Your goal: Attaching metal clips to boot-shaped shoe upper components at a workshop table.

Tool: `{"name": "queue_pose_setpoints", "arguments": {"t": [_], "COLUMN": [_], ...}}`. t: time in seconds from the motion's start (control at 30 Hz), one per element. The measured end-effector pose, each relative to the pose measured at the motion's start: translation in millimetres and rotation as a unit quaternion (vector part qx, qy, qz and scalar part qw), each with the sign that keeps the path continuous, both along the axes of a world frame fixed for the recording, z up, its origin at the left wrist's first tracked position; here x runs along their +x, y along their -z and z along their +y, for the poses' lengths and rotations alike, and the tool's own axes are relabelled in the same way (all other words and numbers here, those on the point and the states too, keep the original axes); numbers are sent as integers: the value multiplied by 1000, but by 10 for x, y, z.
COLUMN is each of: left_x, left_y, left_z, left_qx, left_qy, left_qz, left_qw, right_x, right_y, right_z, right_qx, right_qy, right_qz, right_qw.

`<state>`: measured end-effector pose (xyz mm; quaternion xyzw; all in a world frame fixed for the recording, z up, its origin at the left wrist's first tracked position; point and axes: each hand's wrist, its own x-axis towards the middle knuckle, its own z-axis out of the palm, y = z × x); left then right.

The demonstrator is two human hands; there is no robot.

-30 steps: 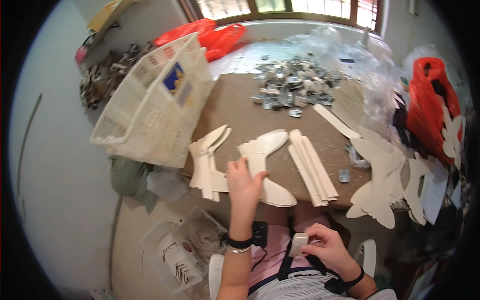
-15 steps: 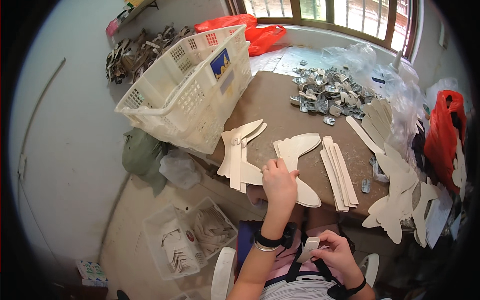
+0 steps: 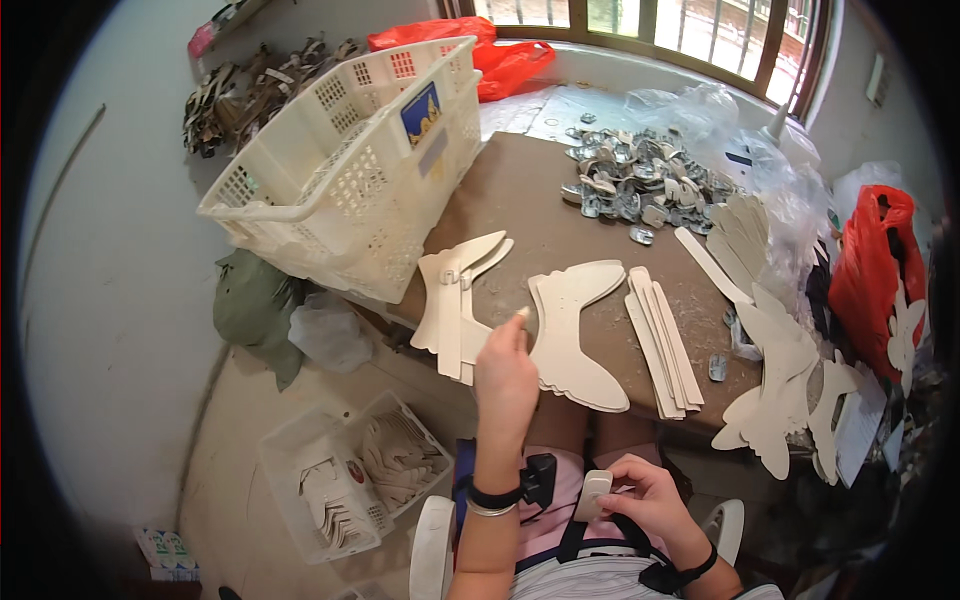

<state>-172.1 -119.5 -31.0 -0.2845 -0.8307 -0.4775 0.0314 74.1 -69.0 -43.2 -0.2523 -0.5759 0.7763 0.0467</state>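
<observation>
My left hand (image 3: pixel 507 378) is over the table's front edge, between two stacks of cream cut-out pieces, its fingers drawn together and pointing up. Whether anything small is pinched in them is hidden. On its left lie shaped cream pieces (image 3: pixel 436 290) with a strip (image 3: pixel 450 330) laid across them and a metal buckle (image 3: pixel 456 277) near the top. The winged cream stack (image 3: pixel 572 325) lies just right of the hand. Low over my lap, my right hand (image 3: pixel 645 500) pinches a small cream-covered buckle (image 3: pixel 594 493) by its right side.
Straight cream strips (image 3: pixel 664 345) lie right of the winged stack. Loose buckles (image 3: pixel 650 175) are heaped at the back. More cut pieces (image 3: pixel 775 380) overlap by a red bag (image 3: pixel 880 270). A white crate (image 3: pixel 350 160) stands at left, and small bins (image 3: pixel 330 490) on the floor.
My left hand has come off the winged stack and moved left to the gap between the stacks. My right hand still holds the buckle in my lap. The whole view has shifted slightly.
</observation>
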Motion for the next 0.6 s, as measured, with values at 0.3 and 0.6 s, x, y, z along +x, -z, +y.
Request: {"name": "queue_pose_setpoints", "arguments": {"t": [0.3,0.6], "left_x": [260,388], "left_y": [-172,-177], "left_z": [-158,-210], "left_qx": [-45,-60], "left_qy": [-37,-9], "left_qz": [-10,-122], "left_qw": [998,991], "right_x": [38,107], "right_y": [-37,-41], "right_z": [99,150], "right_qx": [-4,-12], "right_qy": [17,29], "right_qz": [3,5], "right_qw": [1000,999]}}
